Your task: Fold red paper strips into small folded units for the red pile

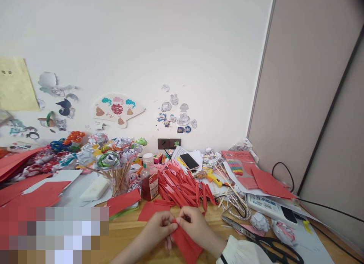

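A sheet of red paper (186,241) is held between both hands low over the wooden table (122,235). My left hand (162,228) pinches its upper left edge between thumb and fingers. Close beside it, my right hand (193,226) grips the same sheet near the top, thumb almost touching the left thumb. The paper hangs slanting down to the right below the hands, partly behind the right wrist. Just beyond lies a heap of folded red paper strips (182,184). Another flat red sheet (152,211) rests left of the heap.
Scissors (264,239) lie right of my hands, near crumpled paper balls (259,221). Behind are a bottle (149,180), a phone (189,161), a yellow glue gun (213,177) and a coiled cord (236,207). Paper flowers (108,160) in a stick-filled holder stand left. A wall closes the back.
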`<state>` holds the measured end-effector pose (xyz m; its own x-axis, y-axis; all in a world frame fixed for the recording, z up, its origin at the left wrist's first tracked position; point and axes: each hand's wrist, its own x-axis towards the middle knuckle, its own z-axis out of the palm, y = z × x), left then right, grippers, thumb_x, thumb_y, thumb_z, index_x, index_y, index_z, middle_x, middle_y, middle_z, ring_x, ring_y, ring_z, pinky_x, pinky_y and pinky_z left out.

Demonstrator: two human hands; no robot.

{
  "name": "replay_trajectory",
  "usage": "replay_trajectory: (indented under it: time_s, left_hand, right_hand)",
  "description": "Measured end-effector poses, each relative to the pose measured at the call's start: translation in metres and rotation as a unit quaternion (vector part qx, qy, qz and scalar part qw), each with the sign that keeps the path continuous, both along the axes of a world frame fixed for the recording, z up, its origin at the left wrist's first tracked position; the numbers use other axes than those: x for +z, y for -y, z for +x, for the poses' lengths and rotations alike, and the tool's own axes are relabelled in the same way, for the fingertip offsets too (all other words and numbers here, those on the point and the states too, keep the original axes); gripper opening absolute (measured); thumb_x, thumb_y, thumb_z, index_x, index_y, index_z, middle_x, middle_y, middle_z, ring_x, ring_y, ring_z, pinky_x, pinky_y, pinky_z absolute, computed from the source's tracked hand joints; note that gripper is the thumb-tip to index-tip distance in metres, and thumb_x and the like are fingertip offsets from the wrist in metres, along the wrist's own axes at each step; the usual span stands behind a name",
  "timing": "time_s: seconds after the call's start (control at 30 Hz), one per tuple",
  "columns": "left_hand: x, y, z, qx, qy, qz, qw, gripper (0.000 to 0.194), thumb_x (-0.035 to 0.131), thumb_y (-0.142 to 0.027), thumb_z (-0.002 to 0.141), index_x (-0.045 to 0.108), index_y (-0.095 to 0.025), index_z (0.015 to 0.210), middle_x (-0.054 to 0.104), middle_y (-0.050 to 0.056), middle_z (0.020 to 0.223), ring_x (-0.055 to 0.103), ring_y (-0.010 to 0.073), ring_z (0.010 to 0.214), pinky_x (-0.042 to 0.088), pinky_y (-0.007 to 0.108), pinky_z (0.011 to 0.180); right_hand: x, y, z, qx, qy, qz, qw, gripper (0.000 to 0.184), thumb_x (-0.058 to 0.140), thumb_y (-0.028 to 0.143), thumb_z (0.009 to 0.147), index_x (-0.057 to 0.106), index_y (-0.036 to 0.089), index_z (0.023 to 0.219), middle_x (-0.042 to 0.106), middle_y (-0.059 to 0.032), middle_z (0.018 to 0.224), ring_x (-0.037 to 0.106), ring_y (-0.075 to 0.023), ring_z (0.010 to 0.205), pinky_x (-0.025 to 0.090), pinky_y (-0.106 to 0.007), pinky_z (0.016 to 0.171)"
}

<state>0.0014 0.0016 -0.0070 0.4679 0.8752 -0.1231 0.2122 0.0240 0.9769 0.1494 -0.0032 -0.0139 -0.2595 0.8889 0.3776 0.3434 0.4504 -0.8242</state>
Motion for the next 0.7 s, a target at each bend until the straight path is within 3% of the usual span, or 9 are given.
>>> replay_trajectory:
  time_s: [0.13, 0.43, 0.7]
  left_hand:
    - [-0.001, 0.000, 0.001, 0.010, -0.003, 0.015, 1.000, 0.038, 0.053, -0.053, 0.060, 0.040, -0.018, 0.058, 0.053, -0.006, 0.035, 0.046, 0.0085, 0.027, 0.032, 0.017, 0.029]
    - [0.017, 0.001, 0.000, 0.035, 0.026, 0.023, 0.999, 0.042, 0.050, -0.058, 0.059, 0.039, -0.018, 0.053, 0.046, -0.007, 0.036, 0.045, 0.0085, 0.027, 0.032, 0.018, 0.029]
    - [0.008, -0.006, -0.003, 0.068, 0.008, 0.069, 0.995, 0.040, 0.051, -0.056, 0.061, 0.040, -0.018, 0.054, 0.045, -0.008, 0.034, 0.040, 0.0066, 0.025, 0.025, 0.016, 0.028]
  right_hand:
    - [0.000, 0.000, -0.001, 0.009, -0.011, -0.012, 1.000, 0.011, 0.049, 0.016, 0.069, 0.048, 0.015, 0.058, 0.043, 0.0047, 0.054, 0.039, -0.0085, 0.053, 0.030, -0.018, 0.050]
    - [0.011, 0.000, 0.006, 0.039, -0.001, -0.027, 0.999, 0.024, 0.044, 0.027, 0.076, 0.047, 0.015, 0.055, 0.038, 0.0046, 0.053, 0.036, -0.0084, 0.052, 0.029, -0.018, 0.049]
    - [0.003, -0.003, 0.005, 0.035, -0.001, -0.033, 0.999, 0.027, 0.046, 0.028, 0.074, 0.042, 0.015, 0.051, 0.033, 0.0059, 0.050, 0.031, -0.0072, 0.049, 0.025, -0.018, 0.046]
